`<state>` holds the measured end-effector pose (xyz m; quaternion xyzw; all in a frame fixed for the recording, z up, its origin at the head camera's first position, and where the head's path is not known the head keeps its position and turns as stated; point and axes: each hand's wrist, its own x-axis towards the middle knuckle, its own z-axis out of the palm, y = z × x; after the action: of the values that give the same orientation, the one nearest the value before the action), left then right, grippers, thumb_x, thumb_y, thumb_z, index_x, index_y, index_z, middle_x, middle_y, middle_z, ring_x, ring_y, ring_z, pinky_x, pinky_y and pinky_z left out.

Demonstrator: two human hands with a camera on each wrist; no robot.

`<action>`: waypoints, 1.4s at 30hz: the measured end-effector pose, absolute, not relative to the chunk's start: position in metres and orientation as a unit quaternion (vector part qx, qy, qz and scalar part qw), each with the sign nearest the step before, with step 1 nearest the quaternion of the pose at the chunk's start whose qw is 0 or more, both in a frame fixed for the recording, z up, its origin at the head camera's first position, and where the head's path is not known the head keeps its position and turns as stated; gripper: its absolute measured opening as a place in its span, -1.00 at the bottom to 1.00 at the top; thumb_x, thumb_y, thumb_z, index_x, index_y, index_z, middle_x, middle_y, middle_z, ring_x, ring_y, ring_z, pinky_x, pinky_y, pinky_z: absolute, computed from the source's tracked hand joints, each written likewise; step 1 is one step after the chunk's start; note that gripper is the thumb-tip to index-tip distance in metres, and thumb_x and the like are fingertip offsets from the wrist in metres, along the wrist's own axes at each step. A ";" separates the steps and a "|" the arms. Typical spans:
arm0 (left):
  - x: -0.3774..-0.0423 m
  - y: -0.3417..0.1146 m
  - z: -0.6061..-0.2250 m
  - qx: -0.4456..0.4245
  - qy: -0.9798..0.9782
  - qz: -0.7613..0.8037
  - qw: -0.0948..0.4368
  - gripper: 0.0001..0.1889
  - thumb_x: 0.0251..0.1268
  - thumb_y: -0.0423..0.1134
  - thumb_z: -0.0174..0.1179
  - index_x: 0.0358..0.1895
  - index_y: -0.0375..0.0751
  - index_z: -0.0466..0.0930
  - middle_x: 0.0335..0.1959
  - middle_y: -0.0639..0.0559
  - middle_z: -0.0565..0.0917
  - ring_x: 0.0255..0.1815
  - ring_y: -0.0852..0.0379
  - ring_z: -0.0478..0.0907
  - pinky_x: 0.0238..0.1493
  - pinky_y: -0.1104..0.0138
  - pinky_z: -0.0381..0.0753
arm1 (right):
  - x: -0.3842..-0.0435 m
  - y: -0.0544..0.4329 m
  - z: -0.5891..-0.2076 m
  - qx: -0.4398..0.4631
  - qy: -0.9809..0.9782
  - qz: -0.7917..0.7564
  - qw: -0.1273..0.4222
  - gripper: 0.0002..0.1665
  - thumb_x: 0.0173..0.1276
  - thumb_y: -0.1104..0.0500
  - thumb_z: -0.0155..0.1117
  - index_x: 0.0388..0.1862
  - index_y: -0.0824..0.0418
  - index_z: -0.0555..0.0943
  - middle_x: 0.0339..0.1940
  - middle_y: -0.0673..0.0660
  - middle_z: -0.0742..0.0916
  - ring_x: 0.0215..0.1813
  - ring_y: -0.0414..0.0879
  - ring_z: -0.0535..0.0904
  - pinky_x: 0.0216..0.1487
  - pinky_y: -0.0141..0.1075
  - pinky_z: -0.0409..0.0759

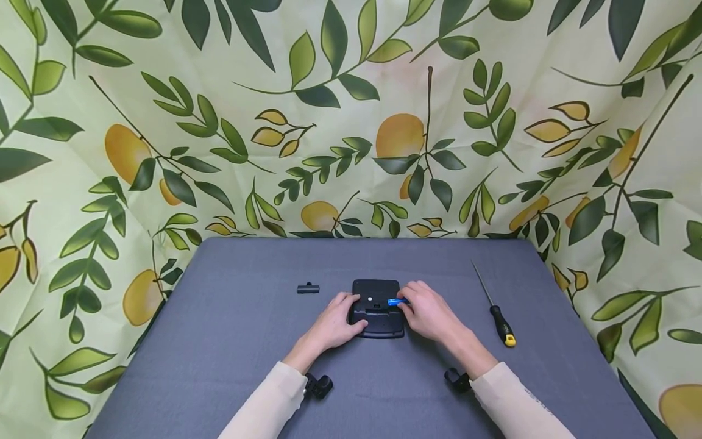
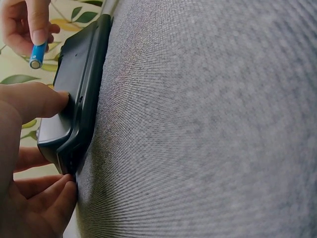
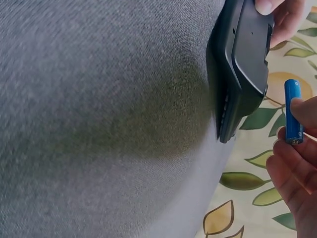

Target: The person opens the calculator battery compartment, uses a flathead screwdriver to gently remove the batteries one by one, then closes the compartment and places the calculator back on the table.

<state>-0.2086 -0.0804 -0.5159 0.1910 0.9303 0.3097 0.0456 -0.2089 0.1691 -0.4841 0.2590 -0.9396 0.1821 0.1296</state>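
Observation:
A black plastic device (image 1: 382, 323) lies on the table with a recessed slot in its upward face. My left hand (image 1: 336, 321) grips its left side: in the left wrist view the thumb (image 2: 47, 101) presses on the top while fingertips sit at the lower edge. Between thumb and fingers, my right hand (image 1: 430, 311) pinches a blue cylindrical battery (image 3: 293, 116). In the head view the battery overlaps the right part of the device near the slot; the right wrist view shows it held above the casing, apart from it.
A small dark cover with a tab (image 1: 308, 289) lies left of the device. To the right is a screwdriver (image 1: 500, 323) with a black and yellow handle, its shaft pointing away. The grey table (image 1: 247, 274) ends at a leaf-patterned cloth (image 1: 351, 183) behind.

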 end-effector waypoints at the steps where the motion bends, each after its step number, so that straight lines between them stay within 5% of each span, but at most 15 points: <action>1: -0.209 -0.080 -0.516 0.192 0.930 0.310 0.044 -0.34 0.32 -0.02 0.28 0.41 -0.26 0.43 0.32 -0.18 0.46 0.36 -0.15 0.41 0.33 -0.03 0.42 | -0.209 0.170 -0.484 0.260 -0.939 0.180 0.131 -0.87 0.30 0.28 0.46 -0.19 0.19 0.71 -0.22 0.00 0.69 -0.14 -0.07 0.57 -0.11 -0.13 0.62; 42: -0.208 -0.081 -0.515 0.198 0.930 0.309 0.035 -0.35 0.32 -0.04 0.29 0.41 -0.28 0.44 0.32 -0.19 0.47 0.37 -0.15 0.42 0.34 -0.01 0.42 | -0.224 0.201 -0.486 0.222 -0.956 0.148 0.121 -0.87 0.31 0.27 0.43 -0.18 0.24 0.70 -0.24 0.05 0.69 -0.16 -0.03 0.57 -0.16 -0.10 0.63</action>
<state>-0.2084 -0.0806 -0.5151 0.1983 0.9295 0.3089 0.0355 -0.2237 0.2006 -0.4863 0.2223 -0.9561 0.1479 0.1210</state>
